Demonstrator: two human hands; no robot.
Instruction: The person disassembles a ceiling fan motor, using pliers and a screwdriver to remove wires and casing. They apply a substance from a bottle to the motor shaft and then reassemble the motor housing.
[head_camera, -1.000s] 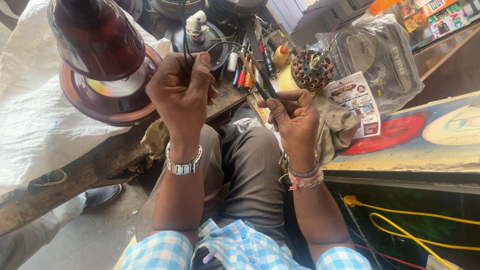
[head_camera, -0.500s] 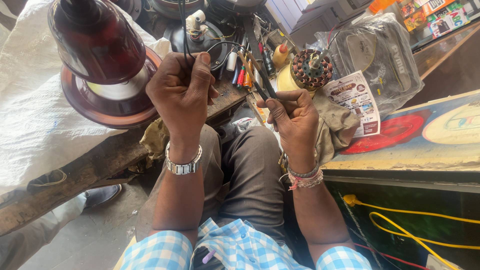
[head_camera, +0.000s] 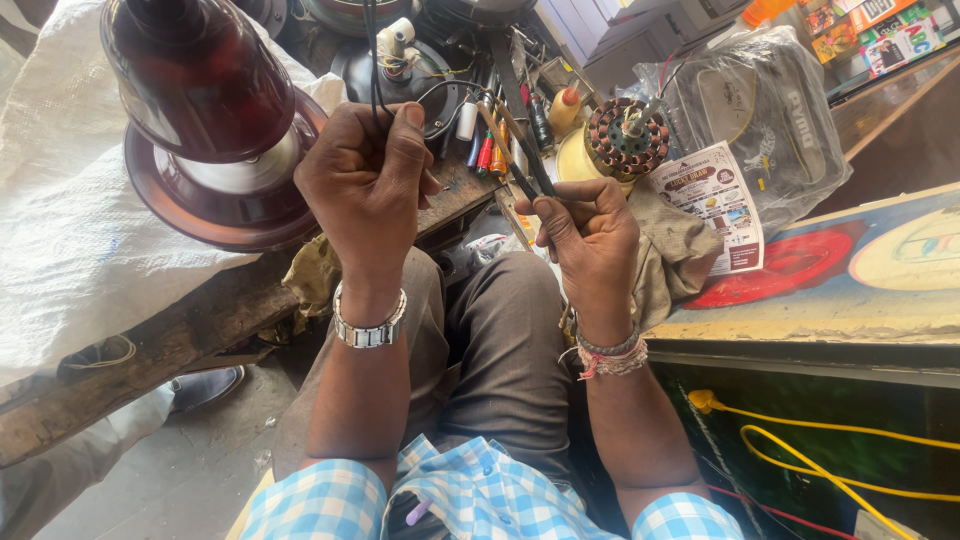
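Observation:
My left hand (head_camera: 368, 185) is closed around a thin black wire (head_camera: 372, 60) that runs up toward a round black motor part (head_camera: 400, 62) on the bench. My right hand (head_camera: 592, 238) grips a dark-handled pair of pliers (head_camera: 515, 150) whose jaws point up and left, toward the wire. The two hands are held over my lap, a hand's width apart. A metal watch sits on my left wrist, thread bands on my right.
A dark red fan housing (head_camera: 200, 110) stands at the upper left on a white sack (head_camera: 70, 240). A copper-wound stator (head_camera: 626, 135), screwdrivers (head_camera: 486, 150), a small bottle (head_camera: 564, 108) and a leaflet (head_camera: 712, 205) lie on the bench. Yellow cable (head_camera: 800, 440) hangs at lower right. Another person's shoe (head_camera: 205, 385) is lower left.
Both hands hold nearly the same pose; the right hand has shifted its grip on the pliers slightly. The view has barely moved.

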